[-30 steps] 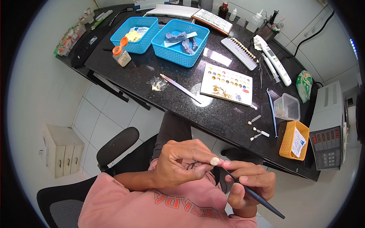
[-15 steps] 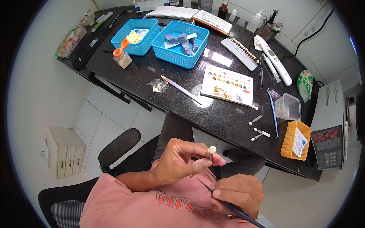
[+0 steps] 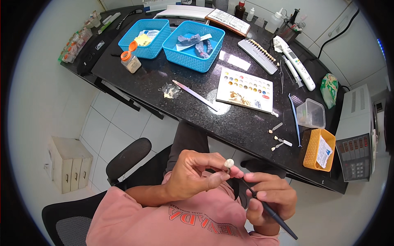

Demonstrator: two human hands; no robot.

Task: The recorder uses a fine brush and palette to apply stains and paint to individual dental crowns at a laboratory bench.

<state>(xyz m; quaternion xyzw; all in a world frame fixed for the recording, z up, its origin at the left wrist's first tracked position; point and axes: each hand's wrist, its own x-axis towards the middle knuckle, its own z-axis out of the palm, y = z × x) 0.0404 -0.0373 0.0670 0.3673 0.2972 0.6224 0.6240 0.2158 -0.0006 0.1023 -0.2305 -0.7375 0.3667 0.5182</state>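
My left hand [image 3: 191, 172] is held above my lap, thumb and fingers pinched on a thin dark stem. A small white dental crown [image 3: 229, 163] sits at the top of that stem, just above my fingertips. My right hand [image 3: 276, 196] grips a thin black-handled brush [image 3: 279, 220] between thumb and fingers. The handle slants down to the right, while its fine end points up and left toward the crown. That end lies close to my left fingertips; whether it touches anything I cannot tell.
On the black desk [image 3: 184, 108] lie a palette [image 3: 242, 89] of round colours, a pink-white stick [image 3: 195, 95] and a tooth shade guide [image 3: 258, 56]. Two blue baskets [image 3: 193, 59] stand behind. At right are loose tooth tabs [image 3: 279, 143], an orange basket [image 3: 312, 149] and a furnace-like machine [image 3: 353, 153].
My right hand has moved up and to the right, and the brush tip has risen from below my left hand to near its fingertips. The crown looks slightly turned.
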